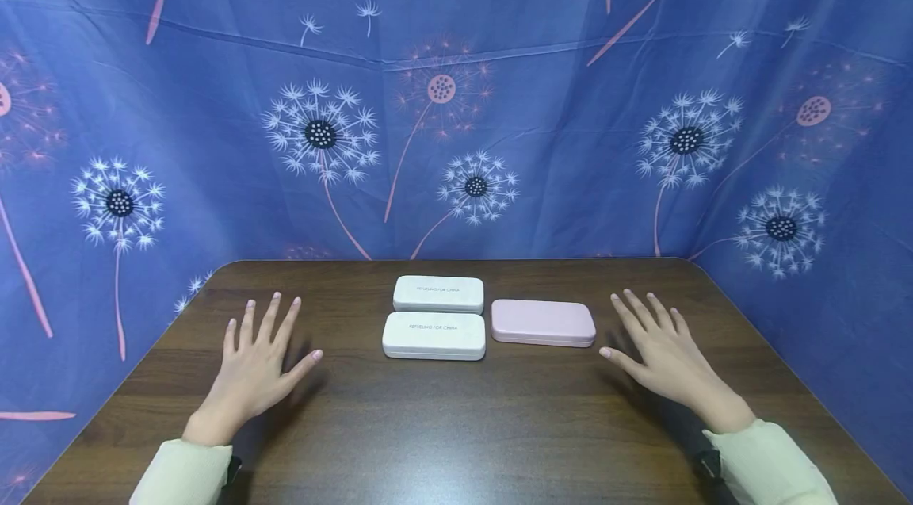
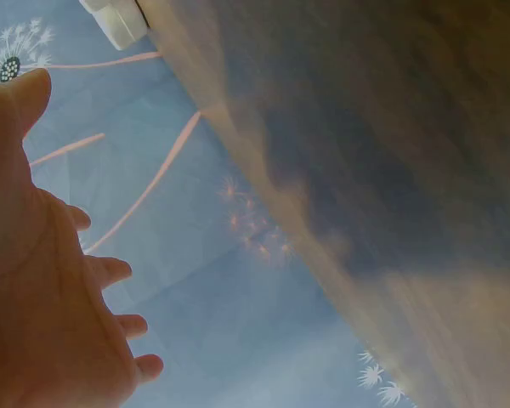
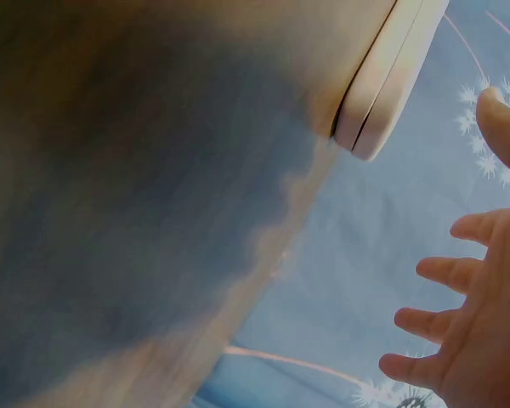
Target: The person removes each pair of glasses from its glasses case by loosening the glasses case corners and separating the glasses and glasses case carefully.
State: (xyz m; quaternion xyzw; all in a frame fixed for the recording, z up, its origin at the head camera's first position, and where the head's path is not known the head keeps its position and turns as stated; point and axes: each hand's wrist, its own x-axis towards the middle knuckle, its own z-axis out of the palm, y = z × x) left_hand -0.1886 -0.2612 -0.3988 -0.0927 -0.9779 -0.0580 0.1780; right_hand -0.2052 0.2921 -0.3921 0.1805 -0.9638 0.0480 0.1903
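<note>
Two white glasses cases lie one behind the other in the head view, the rear white case (image 1: 438,295) and the front white case (image 1: 433,337), both with lettering on their lids. To their right lies a pink glasses case (image 1: 543,323), also closed. My left hand (image 1: 255,373) hovers over the table left of the white cases, fingers spread. On the other side my right hand (image 1: 665,354) is held with spread fingers just right of the pink case. Neither hand holds anything. The right wrist view shows the end of the pink case (image 3: 378,102) beyond the thumb.
The dark wooden table (image 1: 428,426) has rounded far corners. A blue cloth (image 1: 556,109) with dandelion prints hangs behind it and along both sides. Light sleeves (image 1: 187,473) cover the forearms, and a dark strap shows at each wrist.
</note>
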